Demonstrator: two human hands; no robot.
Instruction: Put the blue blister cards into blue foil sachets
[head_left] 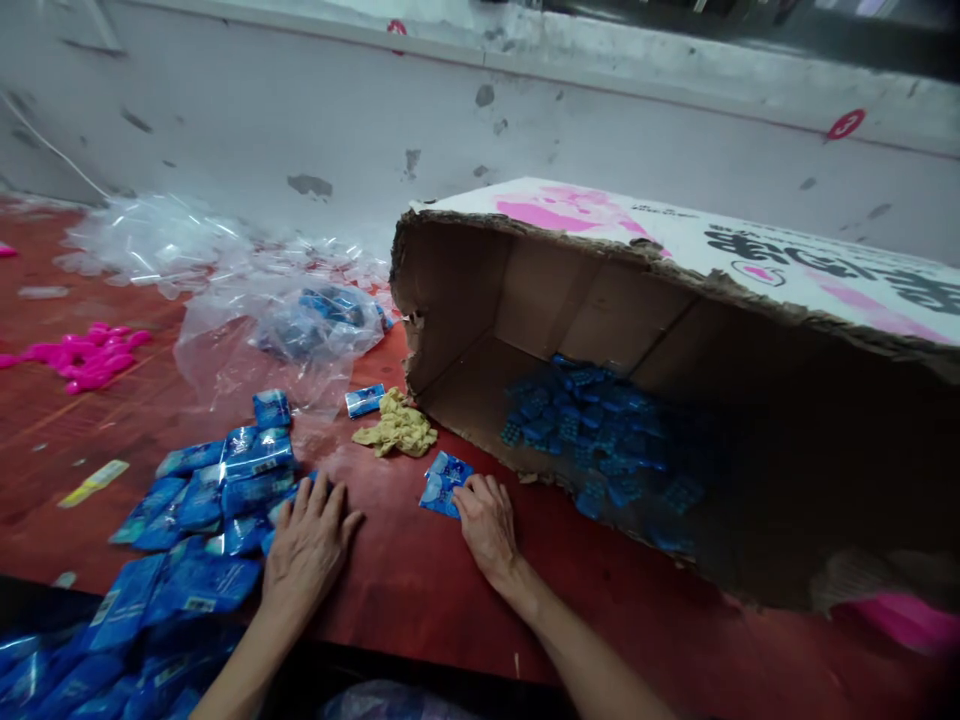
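My left hand (pixel 309 540) rests palm down at the right edge of a pile of glossy blue packets (pixel 202 495). Its fingers are spread, with the tips over a packet. My right hand (pixel 487 522) has its thumb and fingers closed on the edge of a small blue and white packet (pixel 441 492), low over the red table (pixel 397 600). A second packet (pixel 450 464) overlaps it from behind. Just beyond lies a crumpled yellowish cloth or glove (pixel 396 425), with a single blue packet (pixel 365 400) beside it.
A torn-edged cardboard box (pixel 525 290) lies on its side at the right, with many blue pieces (pixel 592 420) inside. A clear plastic bag (pixel 225 330) holds more blue items. Transparent pieces (pixel 157 240), pink pieces (pixel 90 355) and a yellow strip (pixel 94 482) lie at left. The wall (pixel 300 120) stands behind.
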